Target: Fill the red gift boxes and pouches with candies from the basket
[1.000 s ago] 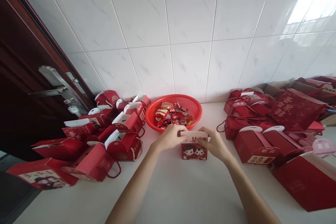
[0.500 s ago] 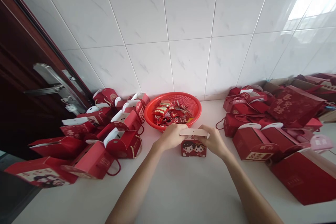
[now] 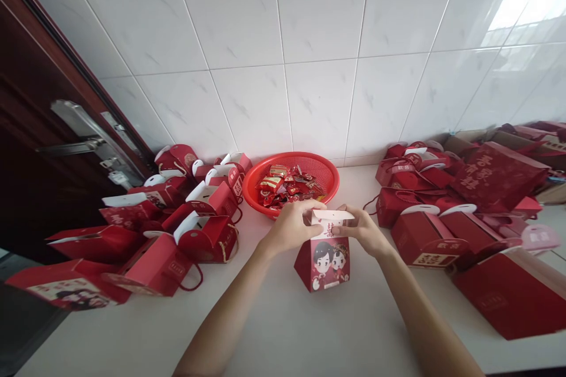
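In the middle of the white surface stands a red paper gift box (image 3: 329, 265) with two cartoon figures on its front and a pale top flap. My left hand (image 3: 292, 227) grips the upper left of this box, thumb on the front and fingers behind. On the upper right, my right hand (image 3: 365, 231) holds it the same way, the thumb pressed on the front panel. Just behind my hands sits a red plastic basket (image 3: 329, 174) of wrapped candies (image 3: 289, 184); my left fingers overlap its front edge in view.
Several red gift boxes (image 3: 150, 262), some with flaps up, crowd the left side near a dark door (image 3: 26, 147). More red boxes (image 3: 427, 238) and a large red bag (image 3: 495, 177) fill the right. A white tiled wall (image 3: 318, 100) rises behind.
The gift box has tilted and come nearer to me, so more of its front and its left side show. Both hands still hold its top, thumbs now on the front panel.
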The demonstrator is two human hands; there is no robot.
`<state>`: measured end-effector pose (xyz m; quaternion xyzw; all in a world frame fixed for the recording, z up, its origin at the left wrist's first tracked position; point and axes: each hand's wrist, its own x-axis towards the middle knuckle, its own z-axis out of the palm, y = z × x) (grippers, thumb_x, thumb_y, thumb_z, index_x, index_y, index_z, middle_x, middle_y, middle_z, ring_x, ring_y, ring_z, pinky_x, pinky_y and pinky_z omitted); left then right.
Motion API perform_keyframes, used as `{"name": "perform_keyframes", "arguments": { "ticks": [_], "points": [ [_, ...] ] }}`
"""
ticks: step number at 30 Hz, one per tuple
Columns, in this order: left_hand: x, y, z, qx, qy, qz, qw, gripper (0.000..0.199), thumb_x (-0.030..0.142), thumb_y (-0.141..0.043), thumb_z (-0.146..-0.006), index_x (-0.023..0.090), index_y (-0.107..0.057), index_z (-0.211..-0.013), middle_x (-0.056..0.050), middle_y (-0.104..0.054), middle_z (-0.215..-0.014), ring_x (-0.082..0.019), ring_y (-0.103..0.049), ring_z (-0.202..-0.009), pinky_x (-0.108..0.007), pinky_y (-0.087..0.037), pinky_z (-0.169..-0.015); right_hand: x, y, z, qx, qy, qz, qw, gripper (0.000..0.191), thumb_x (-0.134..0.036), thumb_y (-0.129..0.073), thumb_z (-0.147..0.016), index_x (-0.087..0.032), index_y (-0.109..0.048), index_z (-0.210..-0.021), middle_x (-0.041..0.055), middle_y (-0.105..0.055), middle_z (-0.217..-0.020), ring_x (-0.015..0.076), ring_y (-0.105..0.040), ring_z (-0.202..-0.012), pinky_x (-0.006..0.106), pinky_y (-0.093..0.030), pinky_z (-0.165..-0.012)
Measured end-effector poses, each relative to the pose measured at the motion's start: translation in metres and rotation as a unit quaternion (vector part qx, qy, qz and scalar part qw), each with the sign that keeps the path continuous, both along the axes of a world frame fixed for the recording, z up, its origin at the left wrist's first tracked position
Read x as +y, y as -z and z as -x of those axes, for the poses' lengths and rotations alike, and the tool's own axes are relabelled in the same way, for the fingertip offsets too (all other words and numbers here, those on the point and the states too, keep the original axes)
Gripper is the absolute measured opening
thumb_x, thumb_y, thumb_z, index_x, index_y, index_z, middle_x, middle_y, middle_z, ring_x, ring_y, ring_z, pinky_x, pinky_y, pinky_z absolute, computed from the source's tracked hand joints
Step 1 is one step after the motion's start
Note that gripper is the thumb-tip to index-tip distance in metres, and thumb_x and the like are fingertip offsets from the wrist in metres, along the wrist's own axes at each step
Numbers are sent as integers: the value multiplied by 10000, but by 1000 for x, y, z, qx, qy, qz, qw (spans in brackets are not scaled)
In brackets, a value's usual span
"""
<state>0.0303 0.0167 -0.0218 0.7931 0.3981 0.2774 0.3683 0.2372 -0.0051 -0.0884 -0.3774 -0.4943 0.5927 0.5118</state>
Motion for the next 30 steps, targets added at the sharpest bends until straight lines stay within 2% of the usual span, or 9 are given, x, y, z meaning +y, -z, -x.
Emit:
{"name": "perform_keyframes", "arguments": {
  "ticks": [3,8,12,16,19,22,25,28,30],
  "points": [
    [-13,-8,-3,-12,-20,6,1000,381,189,-683,-722,185,-739,-1098,-9,-772,-916,-171,-704,-794,-239,-518,-686,1,5,4,68,-44,35,996,435,-233,-955,-514,-181,-628,-796,-30,-690,-709,128,-612,-638,239,-461,-634],
    [-28,-17,-3,-22,-40,4,999,378,224,-703,-734,199,-757,-1107,-16,-795,-978,-175,-723,-821,-243,-534,-696,1,11,16,96,-70,43,992,448,-287,-964,-524,-180,-616,-786,-33,-689,-696,114,-622,-618,236,-479,-637],
    [-32,-20,0,-18,-41,-1,999,324,235,-705,-742,206,-774,-1057,-7,-799,-918,-174,-723,-780,-244,-530,-669,2,14,22,109,-80,42,990,454,-296,-964,-522,-187,-601,-772,-44,-683,-677,108,-617,-597,229,-477,-619],
    [-29,-19,3,-6,-45,1,999,377,223,-691,-746,190,-760,-1115,-24,-800,-970,-191,-732,-825,-255,-543,-684,1,11,19,103,-80,33,991,437,-295,-962,-543,-186,-607,-773,-41,-681,-688,110,-617,-607,227,-476,-620],
    [-22,-17,6,1,-40,1,999,433,189,-681,-746,177,-741,-1175,-44,-796,-1029,-199,-735,-863,-262,-555,-715,-2,3,11,94,-78,16,992,440,-335,-952,-587,-189,-649,-870,-15,-701,-777,126,-629,-662,230,-474,-628],
    [-15,-15,9,-19,-19,-8,1000,432,191,-689,-767,201,-740,-1196,-50,-781,-1119,-202,-734,-918,-265,-566,-764,-5,-8,3,76,-63,-37,994,462,-554,-839,-719,-187,-684,-954,17,-698,-854,146,-628,-722,248,-479,-670],
    [-11,-13,12,-29,-8,-12,999,379,218,-698,-792,213,-757,-1166,-43,-780,-1127,-199,-733,-909,-267,-573,-764,-8,-21,-3,-10,-36,-75,996,445,-610,-700,-846,-172,-693,-922,30,-685,-836,154,-610,-730,260,-470,-683],
    [-10,-13,13,-19,-1,-17,1000,281,266,-718,-803,205,-793,-1067,-35,-800,-1007,-193,-725,-815,-273,-573,-722,-14,-35,-4,-105,-36,-92,990,416,-578,-705,-852,-164,-661,-860,10,-635,-744,146,-561,-673,252,-433,-613],
    [-11,-15,14,-26,10,-26,999,253,285,-737,-805,206,-802,-1036,-33,-803,-979,-193,-724,-812,-281,-580,-753,-22,-48,-4,-166,-21,-126,978,442,-591,-670,-870,-165,-612,-766,-15,-550,-660,122,-483,-612,240,-381,-557]
  ]
}}
